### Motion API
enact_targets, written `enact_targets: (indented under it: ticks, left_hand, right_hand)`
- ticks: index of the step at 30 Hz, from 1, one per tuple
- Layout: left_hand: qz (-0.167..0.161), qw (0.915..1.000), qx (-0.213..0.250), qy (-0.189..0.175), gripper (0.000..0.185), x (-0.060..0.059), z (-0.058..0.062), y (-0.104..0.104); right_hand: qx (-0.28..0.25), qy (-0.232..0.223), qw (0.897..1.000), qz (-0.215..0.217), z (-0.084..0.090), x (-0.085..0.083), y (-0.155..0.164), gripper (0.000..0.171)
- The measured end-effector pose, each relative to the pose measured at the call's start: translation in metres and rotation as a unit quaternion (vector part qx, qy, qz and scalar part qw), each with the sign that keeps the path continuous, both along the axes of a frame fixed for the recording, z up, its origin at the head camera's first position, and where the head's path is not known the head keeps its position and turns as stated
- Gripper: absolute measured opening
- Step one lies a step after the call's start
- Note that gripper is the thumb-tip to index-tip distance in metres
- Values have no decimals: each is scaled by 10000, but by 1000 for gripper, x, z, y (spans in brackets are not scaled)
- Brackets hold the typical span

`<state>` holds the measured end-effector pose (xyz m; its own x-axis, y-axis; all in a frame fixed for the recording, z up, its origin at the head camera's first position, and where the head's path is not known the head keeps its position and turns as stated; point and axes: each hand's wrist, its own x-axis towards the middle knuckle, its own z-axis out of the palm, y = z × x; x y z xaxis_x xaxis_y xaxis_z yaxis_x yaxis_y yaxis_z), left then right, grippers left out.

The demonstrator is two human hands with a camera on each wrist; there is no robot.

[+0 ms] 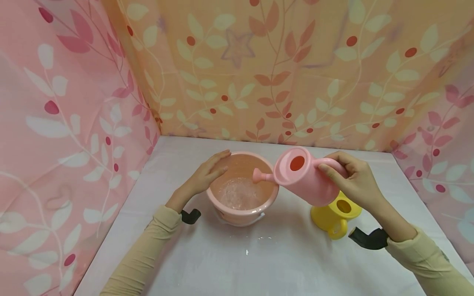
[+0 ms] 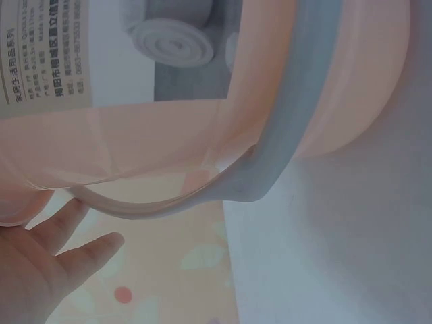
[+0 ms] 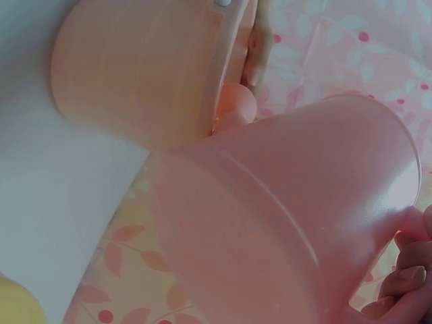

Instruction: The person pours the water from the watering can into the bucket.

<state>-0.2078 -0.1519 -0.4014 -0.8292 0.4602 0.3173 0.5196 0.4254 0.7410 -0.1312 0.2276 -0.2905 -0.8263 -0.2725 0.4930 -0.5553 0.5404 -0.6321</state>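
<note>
Water could splash onto the white desk (image 1: 259,263) if the tilted pink watering can (image 1: 307,176) tips too steeply. Nearest, a glossy yellow can (image 1: 335,216) stands at right. The right hand (image 1: 355,181) grips the pink can's handle; the left hand (image 1: 207,174), fingers spread, steadies the round, smooth plastic basin (image 1: 242,191) mid-desk.

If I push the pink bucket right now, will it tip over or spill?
The pink bucket looks wide and low, so it probably slides rather than tips. Water sits low inside, so it may slosh, likely without spilling. The left hand rests on its rim, which should steady it while the pink watering can pours.
</note>
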Motion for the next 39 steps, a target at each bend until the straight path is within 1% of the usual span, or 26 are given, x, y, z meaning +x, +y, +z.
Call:
enact_targets:
  ticks: [9, 23, 26, 31, 33, 39]
  left_hand:
    - [-25, 10000, 5, 18, 49, 0, -1, 0]
    - [-11, 10000, 32, -42, 48, 1, 2, 2]
    - [-8, 9999, 69, -100, 48, 4, 8, 4]
    - [-18, 9998, 17, -216, 47, 19, 31, 8]
    - [-7, 9997, -34, -225, 47, 23, 38, 9]
    - [-19, 9997, -20, -225, 47, 24, 39, 9]
  right_hand:
    - [100, 122, 9999, -8, 2, 0, -1, 19]
    - [192, 310, 9993, 29, 4, 0, -1, 20]
    - [225, 332, 9992, 39, 5, -1, -2, 20]
    - [287, 250, 9993, -16, 6, -1, -2, 19]
    - [317, 233, 9992, -41, 6, -1, -2, 19]
    - [379, 237, 9990, -31, 7, -2, -3, 19]
